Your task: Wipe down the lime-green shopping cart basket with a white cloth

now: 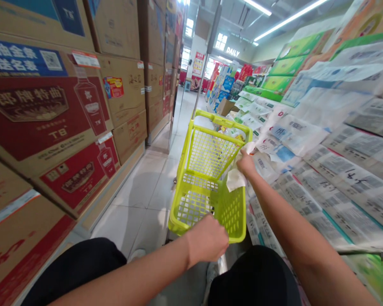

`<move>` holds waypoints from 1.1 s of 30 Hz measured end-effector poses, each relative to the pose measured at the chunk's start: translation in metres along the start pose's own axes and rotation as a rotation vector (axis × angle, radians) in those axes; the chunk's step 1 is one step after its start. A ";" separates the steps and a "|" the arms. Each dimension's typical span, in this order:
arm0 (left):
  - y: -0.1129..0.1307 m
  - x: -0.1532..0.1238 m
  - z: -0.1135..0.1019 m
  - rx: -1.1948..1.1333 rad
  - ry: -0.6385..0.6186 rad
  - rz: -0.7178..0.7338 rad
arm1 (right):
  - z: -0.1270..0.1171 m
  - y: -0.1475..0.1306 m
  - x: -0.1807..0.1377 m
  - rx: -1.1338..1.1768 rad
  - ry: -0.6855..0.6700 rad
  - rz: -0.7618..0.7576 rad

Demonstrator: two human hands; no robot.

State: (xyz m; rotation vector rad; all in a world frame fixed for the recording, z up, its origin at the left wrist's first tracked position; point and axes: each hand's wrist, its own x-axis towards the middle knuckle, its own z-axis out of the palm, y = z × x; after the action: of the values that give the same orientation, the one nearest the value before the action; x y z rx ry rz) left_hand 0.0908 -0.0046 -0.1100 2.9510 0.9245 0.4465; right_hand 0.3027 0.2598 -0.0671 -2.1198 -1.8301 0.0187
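A lime-green plastic shopping basket [210,178] on wheels stands on the tiled aisle floor in front of me. My left hand [207,240] is closed in a fist on the basket's near rim. My right hand [246,163] reaches over the basket's right edge and grips a white cloth or tissue [235,178], which hangs down against the rim. The basket's upright handle pole [207,51] rises from its far end. My knees in dark trousers [255,276] show at the bottom.
Stacked cardboard liquor cartons [51,119] wall the left side of the aisle. Shelves of wrapped tissue packs [338,140] slope along the right. The tiled aisle floor [143,191] runs ahead toward more displays and a "DAILY" sign [232,52].
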 end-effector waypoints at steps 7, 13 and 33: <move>0.014 0.005 -0.007 -0.052 -0.037 -0.134 | 0.004 -0.003 -0.011 -0.054 -0.054 0.030; 0.001 0.018 -0.002 -0.020 0.013 -0.182 | 0.004 -0.004 -0.060 -0.073 -0.122 0.001; -0.017 0.026 -0.001 0.075 -0.037 -0.075 | 0.009 -0.026 -0.054 -0.034 -0.104 0.002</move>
State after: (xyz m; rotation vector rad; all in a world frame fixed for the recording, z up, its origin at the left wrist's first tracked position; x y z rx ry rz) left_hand 0.1020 0.0239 -0.1037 2.9673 1.0663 0.3611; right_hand 0.2661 0.2125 -0.0798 -2.1818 -1.9000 0.1006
